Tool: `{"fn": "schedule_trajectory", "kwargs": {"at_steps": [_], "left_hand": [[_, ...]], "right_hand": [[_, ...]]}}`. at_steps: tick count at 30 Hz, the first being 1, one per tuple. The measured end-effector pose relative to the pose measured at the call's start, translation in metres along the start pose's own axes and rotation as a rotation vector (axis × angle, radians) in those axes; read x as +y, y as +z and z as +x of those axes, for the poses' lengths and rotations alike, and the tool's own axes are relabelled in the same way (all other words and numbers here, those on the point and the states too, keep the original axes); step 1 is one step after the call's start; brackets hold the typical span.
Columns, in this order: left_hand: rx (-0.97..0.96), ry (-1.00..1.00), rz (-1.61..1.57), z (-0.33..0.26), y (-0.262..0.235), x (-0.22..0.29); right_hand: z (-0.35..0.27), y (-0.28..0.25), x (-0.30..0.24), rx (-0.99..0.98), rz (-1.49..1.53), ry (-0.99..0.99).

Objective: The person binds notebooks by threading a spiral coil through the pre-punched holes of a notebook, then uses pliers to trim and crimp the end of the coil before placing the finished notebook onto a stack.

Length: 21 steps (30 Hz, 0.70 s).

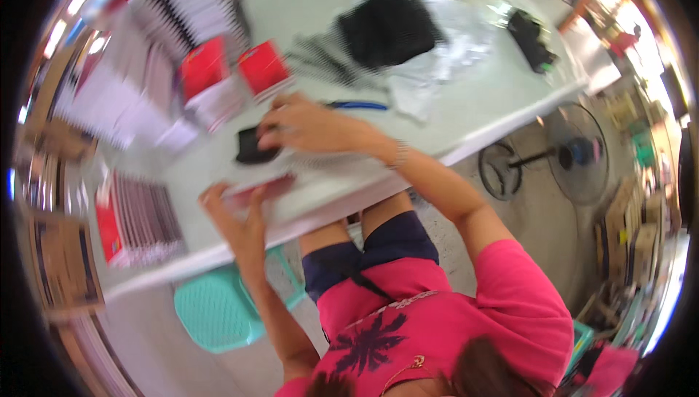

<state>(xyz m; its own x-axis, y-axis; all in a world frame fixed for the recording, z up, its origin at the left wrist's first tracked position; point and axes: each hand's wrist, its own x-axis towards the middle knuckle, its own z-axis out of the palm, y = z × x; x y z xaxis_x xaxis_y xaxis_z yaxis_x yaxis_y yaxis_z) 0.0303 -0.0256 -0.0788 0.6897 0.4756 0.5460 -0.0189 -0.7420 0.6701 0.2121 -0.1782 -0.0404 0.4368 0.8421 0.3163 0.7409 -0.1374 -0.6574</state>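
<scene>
My left hand (237,215) holds a thin booklet with a reddish cover (271,189) between thumb and fingers, tilted just above the table near its front edge. Beyond it, my right hand (298,126) is curled, its fingertips at the edge of a small black block (251,148). Blur hides what those fingers pinch, if anything. Under my right wrist lies a faint grey ribbed strip (331,162), too smeared to name. Just past the right hand lie pliers with blue handles (360,105).
Red-covered booklet stacks (263,68) stand at the back left, before tall spiral-bound stacks (196,4). More booklets (142,218) stand at the left. A pile of black binding coils (389,29) rests on white plastic (466,40). A green stool (218,309) and a fan (579,153) flank the table's front.
</scene>
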Motion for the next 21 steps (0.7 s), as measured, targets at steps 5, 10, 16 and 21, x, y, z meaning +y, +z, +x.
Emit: {"fn": "schedule_trajectory", "kwargs": {"at_steps": [5, 10, 16, 21], "left_hand": [[-0.084, 0.029, -0.086, 0.003, -0.012, -0.001], [-0.119, -0.074, -0.165, 0.0, -0.008, -0.009], [-0.079, -0.135, -0.246, 0.001, 0.002, -0.008], [-0.105, -0.126, -0.237, 0.001, 0.008, -0.006]], "right_hand": [[0.025, 0.048, 0.04, -0.073, -0.074, -0.092], [0.012, 0.013, 0.014, -0.199, 0.432, 0.081], [-0.045, -0.02, 0.016, -0.382, 1.097, 0.095], [-0.067, -0.042, 0.001, -0.365, 0.842, 0.253]]}}
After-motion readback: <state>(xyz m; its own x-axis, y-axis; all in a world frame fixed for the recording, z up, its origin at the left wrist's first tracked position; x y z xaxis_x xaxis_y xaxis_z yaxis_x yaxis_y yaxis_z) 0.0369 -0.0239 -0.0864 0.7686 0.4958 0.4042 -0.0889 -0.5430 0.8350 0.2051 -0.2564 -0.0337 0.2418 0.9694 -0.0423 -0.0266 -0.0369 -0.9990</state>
